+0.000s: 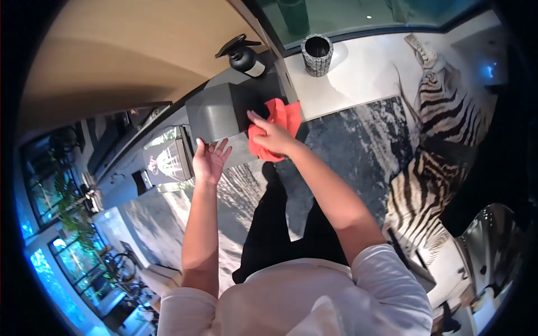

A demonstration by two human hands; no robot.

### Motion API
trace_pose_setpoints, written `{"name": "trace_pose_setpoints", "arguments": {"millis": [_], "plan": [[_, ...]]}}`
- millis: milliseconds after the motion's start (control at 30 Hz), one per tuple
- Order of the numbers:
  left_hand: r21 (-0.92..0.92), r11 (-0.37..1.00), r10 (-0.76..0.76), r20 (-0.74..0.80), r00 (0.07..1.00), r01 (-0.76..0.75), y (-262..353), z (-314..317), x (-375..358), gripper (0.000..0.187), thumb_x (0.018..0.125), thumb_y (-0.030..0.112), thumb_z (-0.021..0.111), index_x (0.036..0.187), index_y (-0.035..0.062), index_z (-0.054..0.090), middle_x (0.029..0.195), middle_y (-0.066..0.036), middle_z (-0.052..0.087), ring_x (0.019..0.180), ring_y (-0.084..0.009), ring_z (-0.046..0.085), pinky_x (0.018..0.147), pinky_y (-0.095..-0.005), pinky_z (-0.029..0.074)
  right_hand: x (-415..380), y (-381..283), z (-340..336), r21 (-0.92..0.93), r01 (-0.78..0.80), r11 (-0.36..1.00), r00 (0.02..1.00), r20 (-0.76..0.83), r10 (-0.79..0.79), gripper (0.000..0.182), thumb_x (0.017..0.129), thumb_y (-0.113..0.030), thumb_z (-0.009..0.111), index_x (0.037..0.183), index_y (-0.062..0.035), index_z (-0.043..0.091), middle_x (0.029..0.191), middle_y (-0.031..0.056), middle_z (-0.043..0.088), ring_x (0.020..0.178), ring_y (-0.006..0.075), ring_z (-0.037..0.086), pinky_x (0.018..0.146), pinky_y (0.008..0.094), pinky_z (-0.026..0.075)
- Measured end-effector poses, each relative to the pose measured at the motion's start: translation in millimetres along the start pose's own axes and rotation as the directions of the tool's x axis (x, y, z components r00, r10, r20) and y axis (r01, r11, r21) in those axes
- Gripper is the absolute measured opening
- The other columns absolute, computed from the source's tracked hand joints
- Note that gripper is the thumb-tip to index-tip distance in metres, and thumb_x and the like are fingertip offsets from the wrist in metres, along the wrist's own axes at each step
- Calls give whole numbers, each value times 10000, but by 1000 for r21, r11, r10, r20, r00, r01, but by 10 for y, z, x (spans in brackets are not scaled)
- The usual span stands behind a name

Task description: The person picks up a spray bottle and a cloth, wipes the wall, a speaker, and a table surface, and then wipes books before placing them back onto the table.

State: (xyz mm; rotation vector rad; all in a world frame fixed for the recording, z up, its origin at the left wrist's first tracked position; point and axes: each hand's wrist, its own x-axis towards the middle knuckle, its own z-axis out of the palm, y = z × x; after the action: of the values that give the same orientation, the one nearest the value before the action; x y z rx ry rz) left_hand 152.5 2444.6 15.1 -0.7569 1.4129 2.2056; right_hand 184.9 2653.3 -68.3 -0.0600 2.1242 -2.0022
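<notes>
A red cloth (288, 116) is bunched in my right hand (273, 136), at the right side of a dark grey box (212, 112). The box stands on a dark shelf along the wall. My left hand (209, 162) is just below the near edge of the box, palm up with fingers spread, holding nothing. Behind the box is a black pump bottle (245, 59) with a pale label. Part of the cloth is hidden by my right hand.
A textured dark cup (317, 55) stands on a white surface at the back. A framed picture (168, 158) is left of my left hand. A zebra figure (443, 106) is at the right, and a patterned rug (353, 145) covers the floor.
</notes>
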Motion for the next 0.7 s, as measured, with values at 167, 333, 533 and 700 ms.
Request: {"name": "trace_pose_setpoints", "arguments": {"millis": [167, 333, 533, 700], "plan": [[3, 998, 66, 66, 996, -67, -287, -189, -197, 490, 945, 470, 331, 1294, 131, 385, 1329, -47, 425, 1247, -276, 374, 1011, -541, 277, -171, 57, -42, -37, 26, 999, 1000, 9, -25, 604, 771, -273, 558, 1349, -191, 403, 1362, 67, 438, 1051, 289, 568, 859, 329, 451], [-66, 998, 25, 138, 990, -16, -335, -217, -349, 516, 957, 449, 297, 1342, 108, 334, 1381, -59, 379, 1275, -248, 351, 1031, -489, 279, -225, -53, -146, 79, 47, 996, 999, 19, -49, 762, 742, -180, 587, 1408, -186, 217, 1165, 206, 570, 1006, 332, 591, 862, 369, 440], [-74, 997, -12, 142, 990, 23, -213, -336, -285, 568, 953, 472, 264, 1366, 85, 309, 1402, -84, 356, 1293, -259, 330, 1052, -440, 265, 38, -556, -277, -175, -190, 966, 954, 198, 223, 926, 709, -141, 578, 1450, -240, 32, 647, 143, 539, 608, 324, 568, 615, 405, 434], [-75, 993, -80, 171, 982, 94, -115, -285, -257, 575, 942, 502, 275, 1354, 102, 315, 1348, -67, 401, 1222, -235, 387, 977, -408, 325, 199, -727, -282, -209, -239, 948, 934, 217, 283, 900, 696, -135, 586, 1445, -235, 98, 587, 126, 486, 585, 310, 559, 584, 400, 421]]}}
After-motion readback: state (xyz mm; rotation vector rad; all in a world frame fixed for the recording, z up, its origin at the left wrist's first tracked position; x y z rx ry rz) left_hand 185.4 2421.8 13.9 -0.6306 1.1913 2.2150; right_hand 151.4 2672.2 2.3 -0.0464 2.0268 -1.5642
